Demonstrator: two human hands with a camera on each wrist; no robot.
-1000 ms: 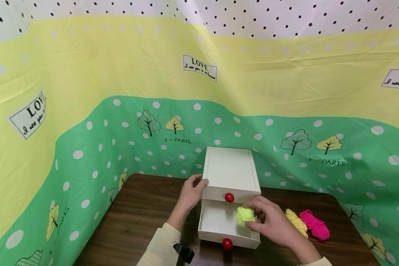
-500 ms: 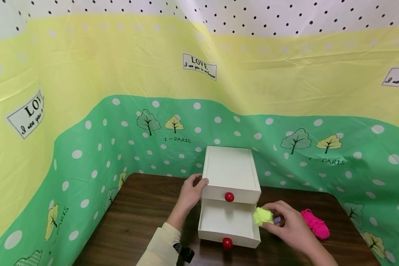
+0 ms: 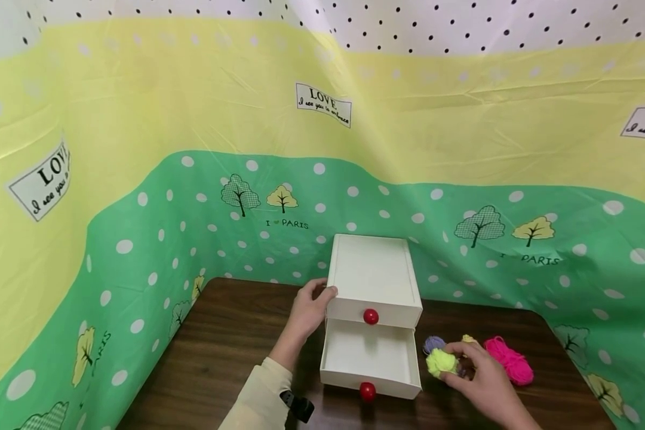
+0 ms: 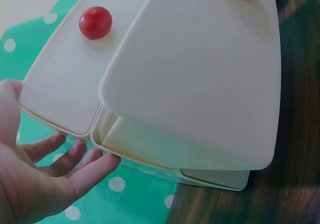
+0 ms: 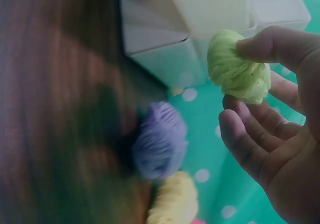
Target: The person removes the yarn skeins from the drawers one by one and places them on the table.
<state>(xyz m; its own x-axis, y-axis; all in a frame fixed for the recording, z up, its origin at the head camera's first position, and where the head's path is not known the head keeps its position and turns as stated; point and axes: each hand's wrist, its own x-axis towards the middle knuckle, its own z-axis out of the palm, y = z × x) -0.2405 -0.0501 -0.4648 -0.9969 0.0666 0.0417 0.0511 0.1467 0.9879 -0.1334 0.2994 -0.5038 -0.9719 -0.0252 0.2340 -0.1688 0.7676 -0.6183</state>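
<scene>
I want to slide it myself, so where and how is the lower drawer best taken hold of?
The lower drawer is probably best pinched by its round red knob, coming straight from the front. The knob juts from the middle of its front panel, clear of both hands: the left hand touches the white cabinet; the right hand pinches yellow-green yarn.
</scene>
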